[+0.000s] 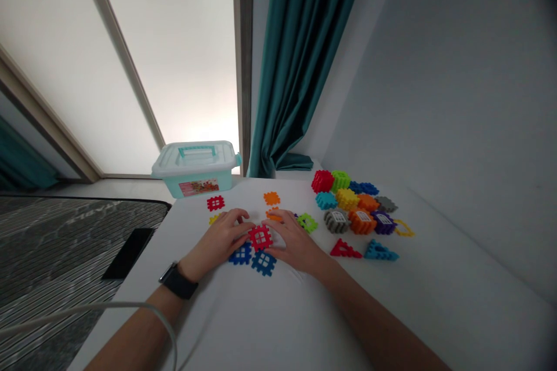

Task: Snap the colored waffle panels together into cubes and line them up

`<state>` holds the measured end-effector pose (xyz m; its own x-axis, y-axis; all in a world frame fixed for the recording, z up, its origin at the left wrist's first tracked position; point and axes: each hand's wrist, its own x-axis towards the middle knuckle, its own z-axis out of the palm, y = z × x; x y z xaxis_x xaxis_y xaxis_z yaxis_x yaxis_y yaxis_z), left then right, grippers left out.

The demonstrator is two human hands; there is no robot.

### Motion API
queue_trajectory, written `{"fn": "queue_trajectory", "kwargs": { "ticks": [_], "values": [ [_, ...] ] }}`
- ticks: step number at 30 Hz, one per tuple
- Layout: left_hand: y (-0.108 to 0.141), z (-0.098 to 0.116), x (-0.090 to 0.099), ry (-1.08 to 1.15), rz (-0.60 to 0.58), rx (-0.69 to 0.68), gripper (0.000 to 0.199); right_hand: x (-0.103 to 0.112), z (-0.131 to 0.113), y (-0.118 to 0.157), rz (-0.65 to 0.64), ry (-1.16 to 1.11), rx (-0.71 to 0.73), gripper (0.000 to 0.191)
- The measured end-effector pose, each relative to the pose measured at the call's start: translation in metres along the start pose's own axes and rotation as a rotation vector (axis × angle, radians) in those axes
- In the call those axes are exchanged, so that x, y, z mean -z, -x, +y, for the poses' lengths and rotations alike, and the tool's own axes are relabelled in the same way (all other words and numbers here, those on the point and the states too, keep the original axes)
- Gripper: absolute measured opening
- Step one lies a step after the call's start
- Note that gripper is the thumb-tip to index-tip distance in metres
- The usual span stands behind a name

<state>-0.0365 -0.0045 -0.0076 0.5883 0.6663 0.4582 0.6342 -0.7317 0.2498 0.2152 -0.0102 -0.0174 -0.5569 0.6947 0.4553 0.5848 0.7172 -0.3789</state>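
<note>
Between my two hands is a red square interlocking tile with a window pattern. My left hand grips its left edge, thumb and fingers closed. On the tile's right side my right hand pinches it between thumb and fingers. Just below lie two blue window tiles, one partly under my left hand and the other in front of the red one. An orange tile is partly hidden behind my right fingers. A yellow tile shows behind my left hand.
Farther back lie another red tile and an orange tile. A green tile is right of my hand. Stacked coloured tiles and triangles lie at right. A lidded teal box stands at the back left; a cable crosses my left forearm.
</note>
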Motion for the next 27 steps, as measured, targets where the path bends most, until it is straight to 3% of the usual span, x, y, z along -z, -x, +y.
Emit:
{"fn": "queue_trajectory", "kwargs": {
  "ticks": [5, 11, 21, 27],
  "values": [
    [-0.0024, 0.005, 0.0035, 0.065, 0.042, 0.038, 0.027, 0.0005, 0.0009, -0.0017, 0.062, -0.021, -0.043, 0.053],
    [-0.003, 0.0088, 0.0026, 0.097, 0.056, 0.08, 0.049, 0.0018, -0.0032, -0.0035, 0.129, -0.05, -0.089, 0.053],
    [-0.0026, 0.0086, 0.0006, 0.087, 0.097, 0.074, 0.044, -0.001, -0.0058, -0.0028, 0.146, -0.071, -0.087, 0.052],
    [-0.0042, 0.0089, -0.0005, 0.196, 0.11, 0.096, 0.044, 0.0032, -0.0035, -0.0026, 0.151, 0.002, -0.031, 0.048]
  ]
}}
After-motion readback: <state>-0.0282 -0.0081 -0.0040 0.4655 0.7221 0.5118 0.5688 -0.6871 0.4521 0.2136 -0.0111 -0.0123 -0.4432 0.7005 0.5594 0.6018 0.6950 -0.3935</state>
